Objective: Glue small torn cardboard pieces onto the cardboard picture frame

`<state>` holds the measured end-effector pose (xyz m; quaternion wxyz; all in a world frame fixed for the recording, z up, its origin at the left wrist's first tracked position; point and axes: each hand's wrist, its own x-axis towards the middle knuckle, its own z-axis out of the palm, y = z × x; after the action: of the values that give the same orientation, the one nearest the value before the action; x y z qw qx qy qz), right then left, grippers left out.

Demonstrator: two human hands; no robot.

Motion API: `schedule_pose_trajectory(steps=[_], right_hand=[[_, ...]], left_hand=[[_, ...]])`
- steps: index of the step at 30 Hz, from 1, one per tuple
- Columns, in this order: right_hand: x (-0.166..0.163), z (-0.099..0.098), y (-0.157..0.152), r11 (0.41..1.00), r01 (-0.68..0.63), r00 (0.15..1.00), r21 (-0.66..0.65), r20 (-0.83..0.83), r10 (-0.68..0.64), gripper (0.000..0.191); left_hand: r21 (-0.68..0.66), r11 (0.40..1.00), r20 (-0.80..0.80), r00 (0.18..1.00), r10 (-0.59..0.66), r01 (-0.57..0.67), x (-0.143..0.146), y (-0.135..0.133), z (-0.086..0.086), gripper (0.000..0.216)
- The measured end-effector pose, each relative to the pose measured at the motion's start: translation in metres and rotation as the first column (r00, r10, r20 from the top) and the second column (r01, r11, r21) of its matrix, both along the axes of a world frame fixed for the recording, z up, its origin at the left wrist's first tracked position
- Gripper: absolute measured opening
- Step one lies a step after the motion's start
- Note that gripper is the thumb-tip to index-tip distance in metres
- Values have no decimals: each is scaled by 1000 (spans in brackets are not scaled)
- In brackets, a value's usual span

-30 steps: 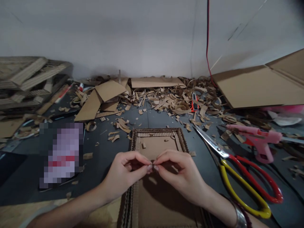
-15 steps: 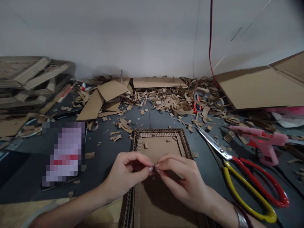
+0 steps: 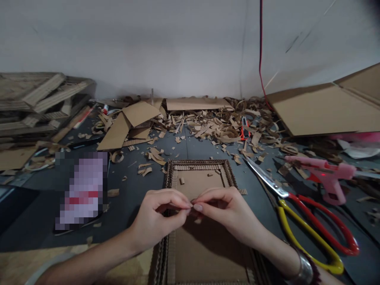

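Cardboard scraps (image 3: pixel 213 124) heap along the white wall (image 3: pixel 148 47) at the back of the dark worktop (image 3: pixel 127 233). At lower centre, over a corrugated cardboard frame (image 3: pixel 198 164), the left hand (image 3: pixel 157 215) and right hand (image 3: pixel 227 209) pinch something too small to make out, fingertips meeting; red-and-yellow scissors (image 3: pixel 308 225) and a pink glue gun (image 3: pixel 329 178) lie to the right.

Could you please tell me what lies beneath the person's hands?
Beneath the left hand and right hand lies a rectangular brown corrugated-cardboard frame around a plain cardboard panel; the hands cover the panel's middle, and whatever they pinch is hidden.
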<state>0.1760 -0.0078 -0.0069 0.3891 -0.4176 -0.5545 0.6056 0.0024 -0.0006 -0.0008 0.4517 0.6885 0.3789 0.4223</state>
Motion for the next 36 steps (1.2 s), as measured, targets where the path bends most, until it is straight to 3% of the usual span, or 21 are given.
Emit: schedule_pose_trajectory(steps=[5,11,23,26,36], right_hand=[[-3,0,-2,990,31,993,135,112,-46,9],[-1,-2,-2,971,12,982,241,183,-57,10],[1,1,-3,952,-17,963,306,260,-67,10],[0,3,-3,945,-43,955,323,291,-56,12],[1,1,-3,961,19,973,277,216,-82,8]], left_hand=[[89,996,-62,998,12,-6,0,1,2,14],[41,999,-92,996,19,-16,0,-1,3,15],[-181,983,-50,999,-12,3,1,-3,1,9],[-239,970,-14,999,31,-33,1,-3,-1,9],[-145,985,-58,995,82,-89,0,-1,-3,6]])
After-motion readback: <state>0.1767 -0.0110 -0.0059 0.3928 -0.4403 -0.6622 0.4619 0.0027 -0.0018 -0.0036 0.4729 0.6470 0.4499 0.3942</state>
